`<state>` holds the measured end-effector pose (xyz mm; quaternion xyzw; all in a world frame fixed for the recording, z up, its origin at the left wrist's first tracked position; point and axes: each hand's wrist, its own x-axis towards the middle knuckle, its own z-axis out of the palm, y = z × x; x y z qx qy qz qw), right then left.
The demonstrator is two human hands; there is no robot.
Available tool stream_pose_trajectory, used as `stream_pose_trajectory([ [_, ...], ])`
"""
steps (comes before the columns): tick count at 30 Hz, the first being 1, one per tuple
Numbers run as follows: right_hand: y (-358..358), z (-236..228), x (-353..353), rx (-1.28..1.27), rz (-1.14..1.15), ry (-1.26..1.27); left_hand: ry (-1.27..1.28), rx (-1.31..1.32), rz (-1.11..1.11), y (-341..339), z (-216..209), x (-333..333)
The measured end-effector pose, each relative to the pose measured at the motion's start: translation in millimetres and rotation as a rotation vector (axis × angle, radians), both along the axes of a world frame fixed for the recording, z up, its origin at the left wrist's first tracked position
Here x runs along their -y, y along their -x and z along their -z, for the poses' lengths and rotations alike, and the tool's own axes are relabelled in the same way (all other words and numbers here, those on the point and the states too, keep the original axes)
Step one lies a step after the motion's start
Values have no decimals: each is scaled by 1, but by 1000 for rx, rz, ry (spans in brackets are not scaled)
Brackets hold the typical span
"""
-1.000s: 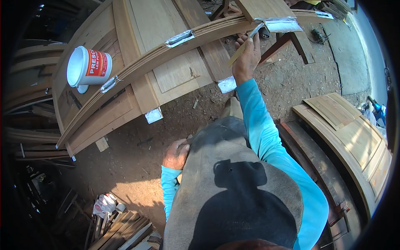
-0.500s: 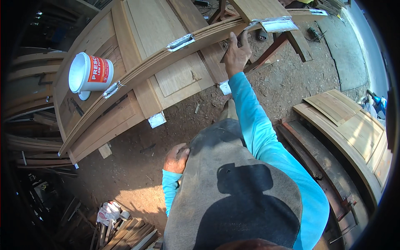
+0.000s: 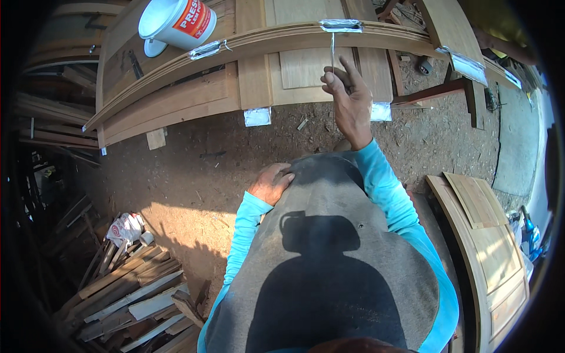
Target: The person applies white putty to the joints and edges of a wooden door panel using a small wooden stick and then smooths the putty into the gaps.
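Note:
My right hand (image 3: 352, 106) is raised over the near side of a long wooden rail (image 3: 265, 43), thumb and fingers pinched on a thin whitish stick (image 3: 332, 50). The stick's upper end meets a slot (image 3: 341, 25) smeared with white paste. Another pasted slot (image 3: 206, 50) lies further left on the rail. To the right, a board end (image 3: 468, 66) is coated in the same white. My left hand (image 3: 272, 183) rests on the dark cloth over my lap, holding nothing, fingers loosely bent. A white bucket (image 3: 165, 17) with a red label stands on the panelled door beyond the rail.
White-coated tenons (image 3: 257, 116) jut from the door's near edge. A dark narrow tool (image 3: 135, 65) lies left of the bucket. Scrap wood (image 3: 141, 294) is piled lower left; a panelled door (image 3: 494, 253) lies at right. Another person's arm (image 3: 509, 50) shows upper right.
My right hand has moved from the coated board end to the slot in the rail's middle. The view has shifted, so the bucket sits higher. My left hand stays on my lap.

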<state>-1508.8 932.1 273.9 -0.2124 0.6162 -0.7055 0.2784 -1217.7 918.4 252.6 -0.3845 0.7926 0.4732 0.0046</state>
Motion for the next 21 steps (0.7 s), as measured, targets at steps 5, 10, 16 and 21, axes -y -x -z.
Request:
stream_pose_trajectory([
  [5, -71, 2, -28, -118, -620, -186, 18, -68, -173, -20, -3, -11],
  [10, -58, -12, -25, -87, -702, -289, -21, 7, -321, -46, -4, -19],
  [16, -34, -21, 5, 70, -444, -128, -40, -20, -474, -55, -5, -17],
  [21, -43, -16, 40, 225, -542, -129, -100, -4, -511, -67, 13, -2],
])
